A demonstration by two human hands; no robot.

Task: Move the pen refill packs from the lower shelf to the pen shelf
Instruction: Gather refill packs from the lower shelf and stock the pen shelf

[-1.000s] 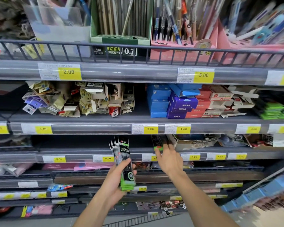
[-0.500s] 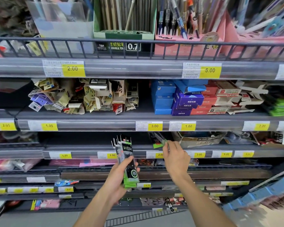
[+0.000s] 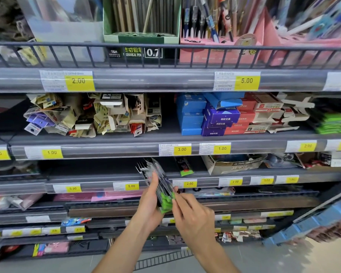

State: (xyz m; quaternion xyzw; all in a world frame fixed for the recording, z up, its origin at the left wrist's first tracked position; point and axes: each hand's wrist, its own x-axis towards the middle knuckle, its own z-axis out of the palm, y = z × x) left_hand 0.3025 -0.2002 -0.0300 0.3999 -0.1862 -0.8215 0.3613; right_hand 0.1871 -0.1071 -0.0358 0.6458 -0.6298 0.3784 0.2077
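Hands — left [image 3: 149, 201], right [image 3: 193, 215] both gripping refill packs [image 3: 161, 186] | one pack [image 3: 184, 167] on shelf behind

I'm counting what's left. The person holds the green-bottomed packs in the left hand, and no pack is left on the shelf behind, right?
Not quite. The head view shows the left hand holding the packs, but one pack remains on the shelf behind.

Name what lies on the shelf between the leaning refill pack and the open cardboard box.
Head view: nothing lies between the refill pack and the cardboard box; only bare dark shelf.
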